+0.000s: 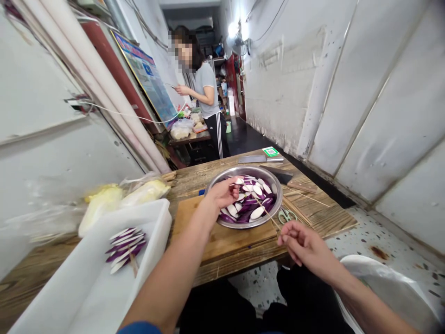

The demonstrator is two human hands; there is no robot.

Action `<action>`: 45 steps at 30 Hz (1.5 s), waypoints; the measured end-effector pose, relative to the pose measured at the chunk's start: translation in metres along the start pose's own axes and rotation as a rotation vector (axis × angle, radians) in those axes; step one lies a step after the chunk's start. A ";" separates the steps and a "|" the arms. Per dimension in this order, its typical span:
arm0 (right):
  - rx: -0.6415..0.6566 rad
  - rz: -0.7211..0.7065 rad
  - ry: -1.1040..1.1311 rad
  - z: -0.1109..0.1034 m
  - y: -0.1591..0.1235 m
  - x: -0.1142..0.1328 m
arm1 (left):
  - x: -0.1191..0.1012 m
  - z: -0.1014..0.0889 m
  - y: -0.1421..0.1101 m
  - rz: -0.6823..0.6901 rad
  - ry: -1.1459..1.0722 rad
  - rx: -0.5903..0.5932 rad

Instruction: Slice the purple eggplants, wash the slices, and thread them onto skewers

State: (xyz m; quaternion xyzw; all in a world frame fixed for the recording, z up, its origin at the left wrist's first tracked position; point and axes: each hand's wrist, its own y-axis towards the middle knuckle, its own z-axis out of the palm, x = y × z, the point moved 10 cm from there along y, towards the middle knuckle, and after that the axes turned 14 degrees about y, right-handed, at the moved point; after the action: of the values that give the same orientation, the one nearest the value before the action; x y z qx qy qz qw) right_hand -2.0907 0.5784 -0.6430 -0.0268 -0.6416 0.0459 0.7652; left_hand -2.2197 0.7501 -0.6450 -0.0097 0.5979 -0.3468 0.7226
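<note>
A metal bowl [211, 180] full of purple-skinned eggplant slices [257, 212] rests partly on a wooden cutting board [187, 218]. Over the bowl's left side, my left hand [225, 192] is closed on a pale eggplant slice [239, 180] at its fingertips. My right hand [299, 241], at the front right of the board, pinches a thin wooden skewer [267, 213] that slants up across the bowl. The skewer's far end lies above the slices, apart from my left hand. Skewered eggplant slices [125, 248] lie in a white plastic bin [86, 297] to the left.
A cleaver [252, 158] and a dark-bladed knife [278, 175] lie behind the bowl. Green-handled scissors [287, 215] and loose skewers [299, 211] are to its right. Plastic bags [104, 204] sit behind the bin. A lined bucket [385, 278] stands at right. Another person [208, 88] stands beyond the table.
</note>
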 end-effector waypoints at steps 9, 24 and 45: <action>0.059 0.090 0.031 0.018 0.000 -0.016 | 0.012 0.005 -0.002 0.026 -0.200 -0.093; 0.032 0.051 -0.042 0.030 0.024 -0.002 | 0.004 0.011 -0.009 0.173 -0.061 -0.063; -0.264 -0.379 -1.040 0.044 0.054 0.076 | 0.018 -0.010 0.005 -0.056 -0.401 -0.196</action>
State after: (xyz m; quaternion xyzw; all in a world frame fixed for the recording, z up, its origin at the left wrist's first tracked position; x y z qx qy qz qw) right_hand -2.1233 0.6395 -0.5664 0.0195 -0.9278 -0.1655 0.3337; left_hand -2.2250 0.7486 -0.6653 -0.1649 0.4728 -0.2981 0.8127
